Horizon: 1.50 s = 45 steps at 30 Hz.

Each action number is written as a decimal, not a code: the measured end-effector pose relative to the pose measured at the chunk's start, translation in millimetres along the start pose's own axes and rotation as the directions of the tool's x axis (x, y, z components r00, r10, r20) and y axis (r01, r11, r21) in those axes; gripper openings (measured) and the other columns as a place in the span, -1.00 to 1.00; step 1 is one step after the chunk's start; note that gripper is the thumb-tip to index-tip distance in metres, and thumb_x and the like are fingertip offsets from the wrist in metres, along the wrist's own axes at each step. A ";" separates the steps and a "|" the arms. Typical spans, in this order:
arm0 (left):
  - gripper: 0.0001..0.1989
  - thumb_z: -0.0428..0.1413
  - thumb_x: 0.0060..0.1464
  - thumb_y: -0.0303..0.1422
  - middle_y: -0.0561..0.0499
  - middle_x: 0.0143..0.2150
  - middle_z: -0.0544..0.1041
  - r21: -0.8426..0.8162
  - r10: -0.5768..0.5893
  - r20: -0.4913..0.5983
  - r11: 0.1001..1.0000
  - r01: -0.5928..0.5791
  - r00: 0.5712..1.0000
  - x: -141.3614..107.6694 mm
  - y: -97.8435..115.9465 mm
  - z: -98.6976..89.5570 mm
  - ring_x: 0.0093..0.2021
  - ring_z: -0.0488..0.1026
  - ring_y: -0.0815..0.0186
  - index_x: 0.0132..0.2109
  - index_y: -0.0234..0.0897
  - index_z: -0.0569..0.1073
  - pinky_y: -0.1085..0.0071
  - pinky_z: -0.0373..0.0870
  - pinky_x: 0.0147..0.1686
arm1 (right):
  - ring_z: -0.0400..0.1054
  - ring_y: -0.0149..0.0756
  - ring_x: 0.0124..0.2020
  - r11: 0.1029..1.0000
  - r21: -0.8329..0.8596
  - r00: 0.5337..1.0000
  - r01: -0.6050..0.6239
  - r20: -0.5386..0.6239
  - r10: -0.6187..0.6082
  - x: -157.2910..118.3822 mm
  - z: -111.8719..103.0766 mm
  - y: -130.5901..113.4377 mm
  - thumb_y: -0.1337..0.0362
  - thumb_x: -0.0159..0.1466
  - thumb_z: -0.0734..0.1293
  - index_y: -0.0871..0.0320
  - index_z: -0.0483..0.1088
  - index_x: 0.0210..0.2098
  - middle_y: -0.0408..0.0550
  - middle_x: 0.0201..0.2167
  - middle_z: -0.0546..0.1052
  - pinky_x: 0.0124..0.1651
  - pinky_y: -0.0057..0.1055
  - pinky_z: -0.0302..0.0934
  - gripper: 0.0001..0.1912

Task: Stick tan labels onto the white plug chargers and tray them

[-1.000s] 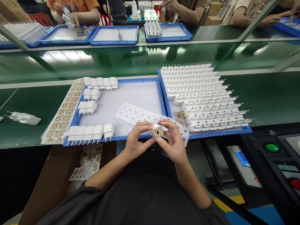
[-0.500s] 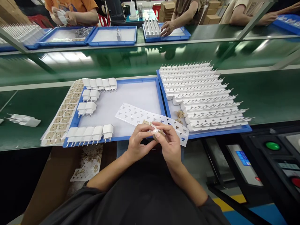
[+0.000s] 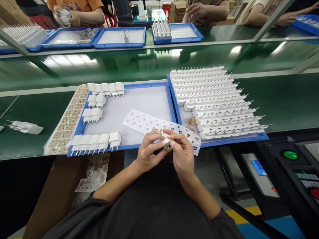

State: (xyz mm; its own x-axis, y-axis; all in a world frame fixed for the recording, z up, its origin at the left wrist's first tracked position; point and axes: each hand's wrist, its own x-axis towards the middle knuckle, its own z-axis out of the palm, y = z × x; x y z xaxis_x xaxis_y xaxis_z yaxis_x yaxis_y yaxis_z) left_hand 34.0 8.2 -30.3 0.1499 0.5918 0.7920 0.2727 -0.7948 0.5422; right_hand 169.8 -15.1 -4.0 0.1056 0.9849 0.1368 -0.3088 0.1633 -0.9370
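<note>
Between both hands is a small white charger point(image 3: 167, 144) with a tan face turned toward me. My left hand point(image 3: 150, 150) pinches it from the left, and my right hand point(image 3: 182, 151) has its fingers closed on its right side. Behind the hands, a white sheet with cut-outs point(image 3: 139, 120) lies across the front of the left blue tray point(image 3: 132, 146). White chargers point(image 3: 93, 142) stand in short rows along that tray's left side. Several long rows of them point(image 3: 211, 99) fill the right blue tray point(image 3: 236, 138).
A sheet of tan stickers point(image 3: 67, 126) lies left of the trays, near a loose charger point(image 3: 26, 127). Tan scraps point(image 3: 191, 122) sit in the right tray. A rail point(image 3: 149, 47) crosses beyond; other people's hands work behind it. Machine panels point(image 3: 290, 154) stand at right.
The held charger has tilted, so its tan face with slots now shows, and my right fingers have shifted slightly. Across the line, a person's hand has drawn back from the far tray.
</note>
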 end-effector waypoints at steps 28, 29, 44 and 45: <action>-0.69 0.28 0.13 -0.36 -0.04 -0.09 0.59 0.053 -0.490 0.198 0.870 0.490 0.849 12.4 5.7 -38.6 -0.17 0.55 0.29 0.02 -0.21 0.45 0.32 0.58 -0.12 | 0.60 -0.18 -0.22 0.374 -0.891 0.879 0.259 0.057 -0.474 36.8 -73.5 -30.5 0.31 0.38 0.35 0.08 0.54 -0.06 0.02 -0.16 0.69 -0.11 -0.23 0.49 -0.83; -0.69 0.28 0.13 -0.36 -0.04 -0.08 0.60 0.077 -0.500 0.197 0.866 0.495 0.844 13.7 5.3 -42.5 -0.18 0.55 0.29 0.02 -0.21 0.45 0.33 0.58 -0.12 | 0.61 -0.13 -0.16 0.273 -0.932 0.884 0.237 0.091 -0.458 42.9 -77.1 -30.8 0.31 0.40 0.31 0.10 0.54 -0.04 0.06 -0.09 0.68 -0.07 -0.20 0.50 -0.80; -0.59 0.21 0.17 -0.02 -0.01 -0.13 0.62 0.687 -0.608 0.199 0.646 0.333 0.769 94.7 -66.4 -119.1 -0.23 0.57 0.19 0.02 -0.19 0.51 0.28 0.46 -0.19 | 0.61 -0.15 -0.15 0.296 -0.878 0.896 0.377 0.264 -0.357 35.5 -77.2 1.4 0.29 0.45 0.22 0.11 0.56 -0.06 0.02 -0.15 0.69 -0.09 -0.27 0.49 -0.74; -0.61 0.21 0.17 -0.04 -0.02 -0.13 0.62 0.717 -0.615 0.183 0.617 0.324 0.767 104.8 -83.7 -120.9 -0.21 0.57 0.18 0.01 -0.21 0.50 0.29 0.44 -0.18 | 0.61 -0.15 -0.17 0.308 -0.867 0.891 0.392 0.275 -0.361 36.6 -77.3 6.9 0.29 0.44 0.23 0.11 0.56 -0.07 0.02 -0.16 0.69 -0.10 -0.26 0.49 -0.74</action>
State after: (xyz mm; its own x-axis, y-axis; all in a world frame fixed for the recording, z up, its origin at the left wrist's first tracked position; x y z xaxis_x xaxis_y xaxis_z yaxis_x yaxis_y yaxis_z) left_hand -88.0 120.5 41.2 0.1211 0.9674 0.2225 0.8982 -0.2023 0.3903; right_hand 244.7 17.8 -30.2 -0.0543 0.8344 0.5485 0.7659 0.3873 -0.5133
